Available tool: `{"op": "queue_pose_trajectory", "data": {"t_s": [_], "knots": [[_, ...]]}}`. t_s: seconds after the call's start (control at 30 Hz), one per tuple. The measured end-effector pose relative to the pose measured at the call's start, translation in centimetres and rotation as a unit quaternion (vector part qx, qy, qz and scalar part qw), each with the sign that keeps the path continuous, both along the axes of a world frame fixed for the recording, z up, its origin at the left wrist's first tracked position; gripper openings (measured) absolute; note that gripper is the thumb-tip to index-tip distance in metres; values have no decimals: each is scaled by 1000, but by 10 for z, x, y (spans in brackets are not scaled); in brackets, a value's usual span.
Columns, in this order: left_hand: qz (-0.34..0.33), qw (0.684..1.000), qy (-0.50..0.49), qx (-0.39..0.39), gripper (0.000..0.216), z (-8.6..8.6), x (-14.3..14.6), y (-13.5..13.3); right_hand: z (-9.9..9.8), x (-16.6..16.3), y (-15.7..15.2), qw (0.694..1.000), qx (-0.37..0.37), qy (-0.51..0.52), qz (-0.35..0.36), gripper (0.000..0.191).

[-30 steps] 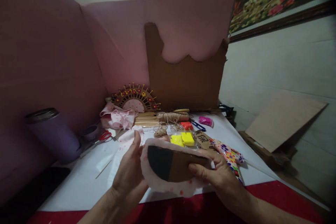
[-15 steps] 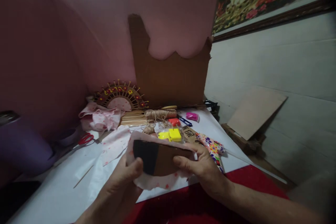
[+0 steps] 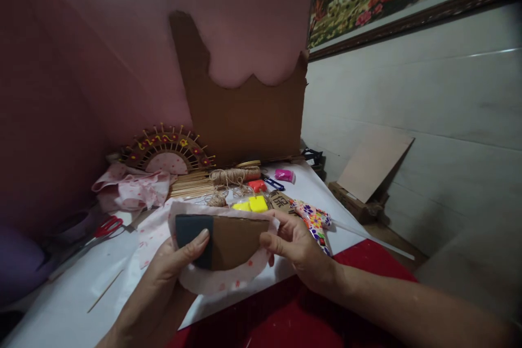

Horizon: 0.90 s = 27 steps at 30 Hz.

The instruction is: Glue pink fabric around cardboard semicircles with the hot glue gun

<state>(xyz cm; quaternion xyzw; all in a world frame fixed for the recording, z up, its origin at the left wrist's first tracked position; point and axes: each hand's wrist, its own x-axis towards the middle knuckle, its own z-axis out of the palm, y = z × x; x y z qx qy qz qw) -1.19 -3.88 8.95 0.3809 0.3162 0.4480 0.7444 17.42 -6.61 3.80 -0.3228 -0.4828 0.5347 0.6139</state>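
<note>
Both my hands hold a half-round cardboard piece (image 3: 232, 239), brown with a dark left part, lying on a pink spotted fabric piece (image 3: 212, 281) that sticks out around its curved edge. My left hand (image 3: 175, 261) grips the left end, thumb pressed on the dark part. My right hand (image 3: 296, 247) pinches the right end, fingers closed on cardboard and fabric. The piece is held just above the white table sheet (image 3: 73, 304).
Behind lie yellow clay blocks (image 3: 253, 205), twine (image 3: 232, 176), a bundle of sticks (image 3: 190, 186), a decorated cardboard fan (image 3: 165, 149), pink cloth (image 3: 130, 187), red-handled scissors (image 3: 108, 225), a floral glue gun (image 3: 314, 220) and a loose stick (image 3: 104, 291). A tall cardboard cutout (image 3: 240, 119) leans on the pink wall.
My left hand went from open beside the piece to gripping its left end with the thumb on top. The view swung right, so the table items shifted left.
</note>
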Motion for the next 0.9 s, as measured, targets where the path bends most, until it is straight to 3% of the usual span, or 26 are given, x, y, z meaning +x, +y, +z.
{"op": "queue_pose_trajectory", "data": {"t_s": [0.57, 0.8, 0.9], "knots": [[20, 999, 38, -6, 69, 1, -3, 5, -5, 1, 2, 999, -35, -7, -39, 35], [58, 996, 39, -46, 54, 3, 1, 4, -7, 4, 2, 998, -27, -39, -42, 34], [43, 998, 19, -46, 53, 2, 1, 4, -7, 3, 2, 998, -19, -39, -48, 34]]}}
